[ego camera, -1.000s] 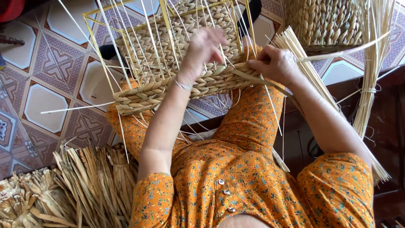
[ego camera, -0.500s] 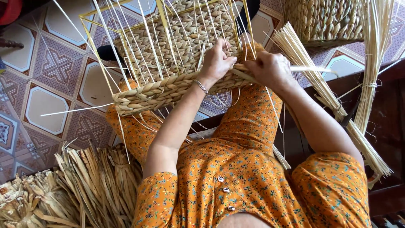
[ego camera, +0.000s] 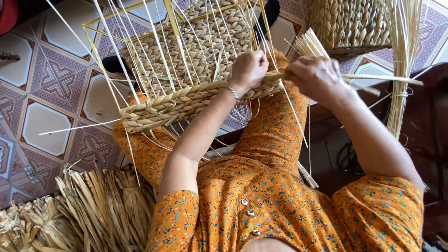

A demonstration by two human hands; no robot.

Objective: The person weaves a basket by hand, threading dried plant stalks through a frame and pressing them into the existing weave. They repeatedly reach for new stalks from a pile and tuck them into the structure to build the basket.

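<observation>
A half-woven straw basket (ego camera: 186, 100) rests on my lap, with thin pale stakes sticking up around a yellow frame (ego camera: 170, 18). My left hand (ego camera: 249, 70) is closed on the braided rim at the basket's right corner. Just right of that corner, my right hand (ego camera: 317, 79) pinches a flat straw strand (ego camera: 387, 78) that runs out to the right. The two hands are a short gap apart. A loose bunch of cut straw ends (ego camera: 308, 44) fans out behind my right hand.
A finished woven basket (ego camera: 350, 28) stands at the top right, beside a tied upright bundle of straw (ego camera: 401, 70). Dried leaves (ego camera: 93, 210) are heaped at the lower left on the patterned tile floor (ego camera: 46, 121). Dark wooden furniture (ego camera: 434, 140) lies on the right.
My left hand came from inside the basket down to the rim's right corner. My right hand drew the strand out to the right. The basket tipped nearer to me.
</observation>
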